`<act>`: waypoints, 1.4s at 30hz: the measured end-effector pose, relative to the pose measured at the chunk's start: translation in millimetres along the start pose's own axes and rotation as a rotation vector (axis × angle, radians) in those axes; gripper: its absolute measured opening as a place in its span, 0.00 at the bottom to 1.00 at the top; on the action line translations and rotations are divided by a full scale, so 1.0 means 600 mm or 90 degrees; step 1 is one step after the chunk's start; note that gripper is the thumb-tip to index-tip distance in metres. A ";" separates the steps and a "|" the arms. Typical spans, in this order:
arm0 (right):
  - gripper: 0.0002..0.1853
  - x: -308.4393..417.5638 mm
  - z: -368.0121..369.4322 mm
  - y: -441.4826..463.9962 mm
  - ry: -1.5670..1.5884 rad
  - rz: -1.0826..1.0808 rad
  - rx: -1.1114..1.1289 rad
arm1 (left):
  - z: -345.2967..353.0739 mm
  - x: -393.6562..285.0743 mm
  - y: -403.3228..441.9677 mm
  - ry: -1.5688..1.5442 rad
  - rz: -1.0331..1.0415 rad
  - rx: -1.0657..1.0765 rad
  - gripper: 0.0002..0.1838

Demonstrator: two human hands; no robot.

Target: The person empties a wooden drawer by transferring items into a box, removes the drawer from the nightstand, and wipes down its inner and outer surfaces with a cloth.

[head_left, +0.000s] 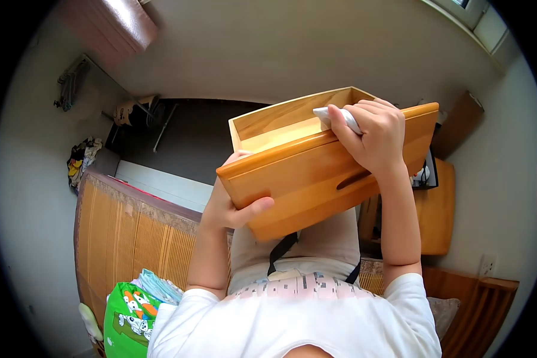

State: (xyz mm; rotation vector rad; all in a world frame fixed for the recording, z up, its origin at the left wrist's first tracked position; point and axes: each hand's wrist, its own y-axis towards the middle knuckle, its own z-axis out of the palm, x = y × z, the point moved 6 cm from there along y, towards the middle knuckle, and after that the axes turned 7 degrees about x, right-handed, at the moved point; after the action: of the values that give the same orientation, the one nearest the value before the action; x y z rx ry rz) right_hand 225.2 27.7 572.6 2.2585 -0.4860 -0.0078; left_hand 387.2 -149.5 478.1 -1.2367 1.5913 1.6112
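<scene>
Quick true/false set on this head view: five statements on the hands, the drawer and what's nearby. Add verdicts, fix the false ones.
1. The right hand holds a white cloth-like piece at the top edge of the wooden drawer. True.
2. The left hand hangs clear of the drawer. False: it grips the end of the front panel, thumb on the outer face.
3. The drawer lies level on the floor. False: it is held at a tilt in front of the person.
4. The drawer front has a dark slot. True.
5. A green printed item lies on the person's right. False: it is on the left.
</scene>
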 end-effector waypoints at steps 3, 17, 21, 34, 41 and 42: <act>0.22 -0.004 0.005 -0.003 0.017 0.020 -0.013 | 0.006 0.009 -0.001 -0.098 -0.001 -0.049 0.23; 0.22 -0.063 -0.023 -0.228 0.290 0.518 -0.178 | -0.018 0.075 -0.059 -0.295 -0.190 -0.110 0.26; 0.17 -0.006 -0.025 -0.199 0.036 0.332 -0.054 | -0.028 0.060 -0.069 -0.474 -0.134 -0.232 0.27; 0.21 0.020 0.033 -0.145 0.026 0.280 0.137 | -0.021 0.106 -0.086 -0.673 -0.143 -0.264 0.28; 0.24 0.196 0.083 -0.096 0.161 0.088 0.305 | 0.004 0.086 -0.039 -0.691 -0.266 -0.190 0.31; 0.24 0.190 0.090 -0.092 0.164 0.084 0.307 | 0.001 0.091 -0.037 -0.689 -0.264 -0.195 0.31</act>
State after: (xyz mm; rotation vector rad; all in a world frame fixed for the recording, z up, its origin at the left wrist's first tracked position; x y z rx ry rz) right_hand 340.6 -17.9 513.3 2.6365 -0.5377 0.5099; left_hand 383.7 -157.3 419.6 -0.5371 0.4014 1.7787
